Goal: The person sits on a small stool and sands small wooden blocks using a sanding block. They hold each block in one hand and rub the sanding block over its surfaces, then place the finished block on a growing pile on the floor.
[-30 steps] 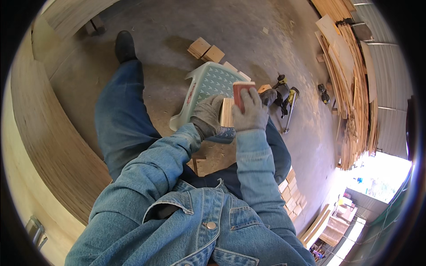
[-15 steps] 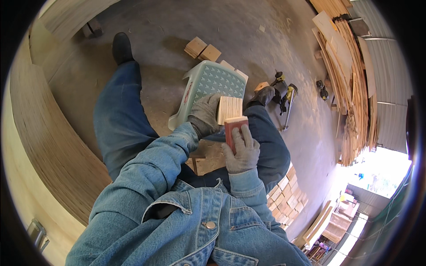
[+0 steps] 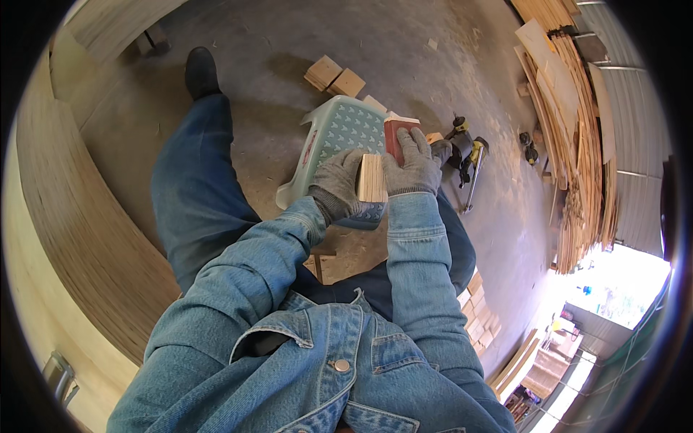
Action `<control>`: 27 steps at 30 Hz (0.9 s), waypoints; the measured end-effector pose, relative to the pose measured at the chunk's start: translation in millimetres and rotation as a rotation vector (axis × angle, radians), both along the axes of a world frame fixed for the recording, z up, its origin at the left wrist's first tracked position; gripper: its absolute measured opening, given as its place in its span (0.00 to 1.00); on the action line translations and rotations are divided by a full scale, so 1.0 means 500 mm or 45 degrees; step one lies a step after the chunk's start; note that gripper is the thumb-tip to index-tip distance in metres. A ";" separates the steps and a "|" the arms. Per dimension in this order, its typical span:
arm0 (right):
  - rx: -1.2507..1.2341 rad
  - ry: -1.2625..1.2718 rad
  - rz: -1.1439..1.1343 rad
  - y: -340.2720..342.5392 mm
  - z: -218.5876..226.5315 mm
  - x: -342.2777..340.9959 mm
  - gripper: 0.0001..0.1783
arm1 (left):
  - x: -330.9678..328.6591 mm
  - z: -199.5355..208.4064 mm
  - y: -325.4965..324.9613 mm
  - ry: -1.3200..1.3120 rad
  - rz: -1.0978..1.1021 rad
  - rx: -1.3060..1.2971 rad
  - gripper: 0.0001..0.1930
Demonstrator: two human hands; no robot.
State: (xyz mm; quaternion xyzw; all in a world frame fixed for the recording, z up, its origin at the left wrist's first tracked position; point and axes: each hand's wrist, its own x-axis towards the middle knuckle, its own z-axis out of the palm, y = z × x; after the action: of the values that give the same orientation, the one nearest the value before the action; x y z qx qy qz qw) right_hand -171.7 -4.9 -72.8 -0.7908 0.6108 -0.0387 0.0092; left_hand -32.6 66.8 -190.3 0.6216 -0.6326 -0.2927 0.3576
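Observation:
My left hand point(image 3: 338, 185), in a grey glove, is closed round a pale wooden block point(image 3: 372, 178) with layered grain, held over a pale green plastic stool point(image 3: 350, 123). In my gloved right hand point(image 3: 415, 162) is a sanding block point(image 3: 397, 137), reddish with a light wooden edge. Its red face shows above my fingers, which wrap over it. The sanding block is just beyond and to the right of the wooden block; whether the two touch, I cannot tell.
Wooden blocks point(image 3: 335, 76) lie on the floor behind the stool. Yellow-and-black power tools point(image 3: 473, 155) sit to the right. Long boards point(image 3: 570, 137) are stacked at the far right, and a large plywood stack point(image 3: 86, 238) stands on my left. More small blocks point(image 3: 478, 315) lie right of my leg.
My right hand with the sanding block has moved up and away, from the near end of the wooden block to its far right side. The wooden block has turned slightly in my left hand.

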 end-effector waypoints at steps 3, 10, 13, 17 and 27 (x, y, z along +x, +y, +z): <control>-0.001 -0.005 -0.003 0.007 -0.006 -0.007 0.34 | 0.001 0.005 0.000 0.036 -0.008 -0.006 0.55; -0.032 -0.136 0.130 0.222 0.004 -0.094 0.36 | 0.008 0.007 -0.009 0.127 -0.064 -0.068 0.47; -0.065 -0.169 0.181 0.277 0.000 -0.121 0.36 | 0.006 0.011 -0.008 0.039 -0.069 -0.015 0.45; -0.037 -0.153 0.172 0.261 0.018 -0.108 0.36 | 0.007 0.016 -0.001 0.016 -0.026 -0.008 0.46; 0.024 -0.013 -0.049 -0.007 0.006 -0.014 0.35 | 0.005 0.013 0.001 0.006 -0.039 -0.008 0.56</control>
State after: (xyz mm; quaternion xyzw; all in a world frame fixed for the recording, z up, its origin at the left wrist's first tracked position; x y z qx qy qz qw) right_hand -178.8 -8.3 -69.8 -0.7785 0.6262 -0.0370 0.0189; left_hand -30.1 67.1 -183.6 0.6102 -0.6420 -0.2974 0.3564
